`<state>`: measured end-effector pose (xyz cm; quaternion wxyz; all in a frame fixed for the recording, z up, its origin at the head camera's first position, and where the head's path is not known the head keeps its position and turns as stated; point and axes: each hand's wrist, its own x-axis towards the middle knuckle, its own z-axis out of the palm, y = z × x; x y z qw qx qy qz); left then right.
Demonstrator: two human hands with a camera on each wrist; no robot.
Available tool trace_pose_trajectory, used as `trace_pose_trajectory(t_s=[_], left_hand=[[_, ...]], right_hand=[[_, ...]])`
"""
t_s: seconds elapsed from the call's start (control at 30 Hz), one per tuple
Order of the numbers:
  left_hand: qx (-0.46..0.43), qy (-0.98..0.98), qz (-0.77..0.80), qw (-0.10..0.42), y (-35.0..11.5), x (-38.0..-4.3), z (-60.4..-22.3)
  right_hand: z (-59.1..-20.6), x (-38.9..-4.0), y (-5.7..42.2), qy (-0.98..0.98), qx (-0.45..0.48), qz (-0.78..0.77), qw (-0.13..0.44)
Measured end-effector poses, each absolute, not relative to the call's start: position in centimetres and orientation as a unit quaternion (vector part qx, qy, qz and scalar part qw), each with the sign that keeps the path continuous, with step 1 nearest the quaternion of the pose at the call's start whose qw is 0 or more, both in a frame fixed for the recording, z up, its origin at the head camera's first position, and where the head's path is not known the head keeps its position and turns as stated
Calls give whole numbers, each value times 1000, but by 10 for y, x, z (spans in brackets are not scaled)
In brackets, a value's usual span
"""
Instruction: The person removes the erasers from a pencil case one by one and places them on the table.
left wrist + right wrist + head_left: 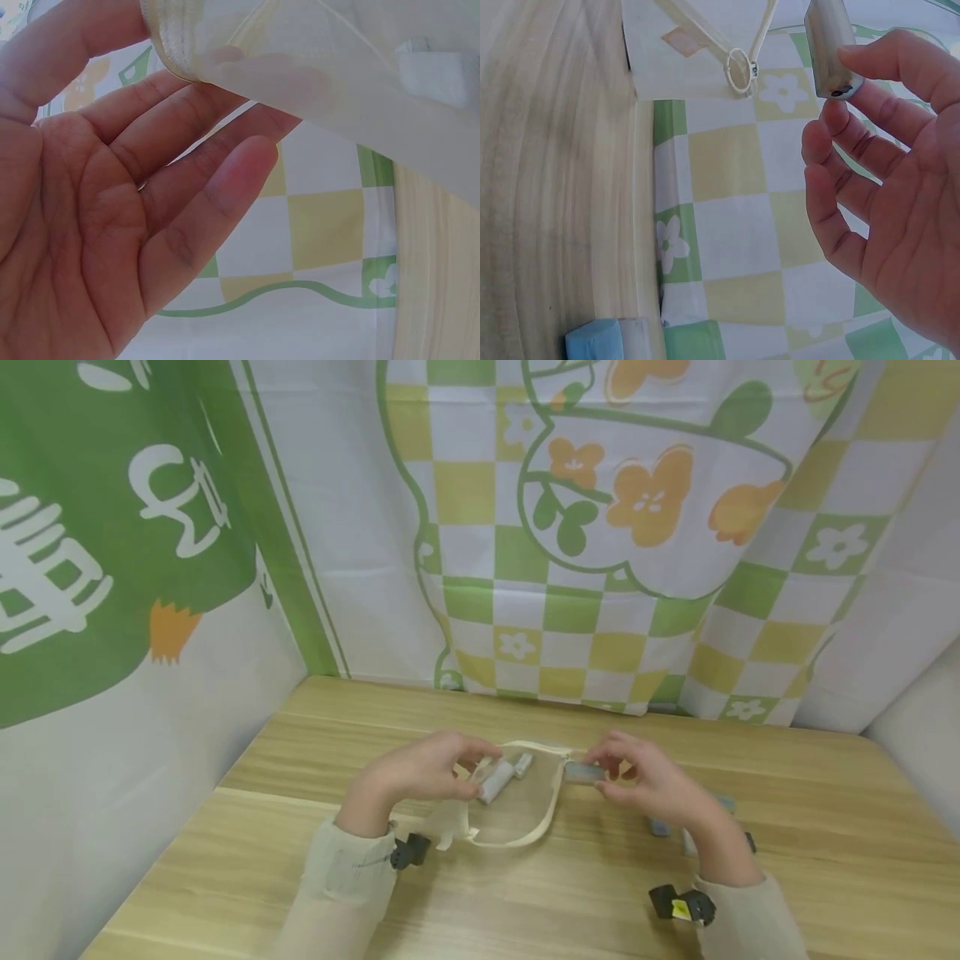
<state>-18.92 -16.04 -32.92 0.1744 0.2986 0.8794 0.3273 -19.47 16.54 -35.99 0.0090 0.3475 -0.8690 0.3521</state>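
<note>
A see-through pouch [513, 814] with a cream zip edge stands with its mouth apart over the table. My left hand [427, 768] grips its left rim; in the left wrist view, fingers of that hand [142, 172] lie behind the sheer fabric. Inside the pouch are a white roll-like piece [497, 782] and a smaller white piece [523, 765]. Between thumb and fingertips, my right hand [648, 781] pinches a small grey-blue bar [584, 772] right at the pouch's right rim. The right wrist view shows the bar's rounded end [844, 88] with dark marks.
Under my right forearm lie blue pieces [660, 827] and a white piece [688, 842], partly covered by the arm. A blue block with a pale end [595, 341] shows in the right wrist view. Behind the wooden table [525, 902] hangs a patterned curtain [517, 602].
</note>
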Motion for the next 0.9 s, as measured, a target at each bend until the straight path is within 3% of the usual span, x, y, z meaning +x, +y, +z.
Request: trace_pose_trajectory(t_s=[0.9], left_hand=[[300, 883, 321, 166, -162, -190, -330]], right_hand=[[-369, -180, 186, -878, 333, 344, 1]])
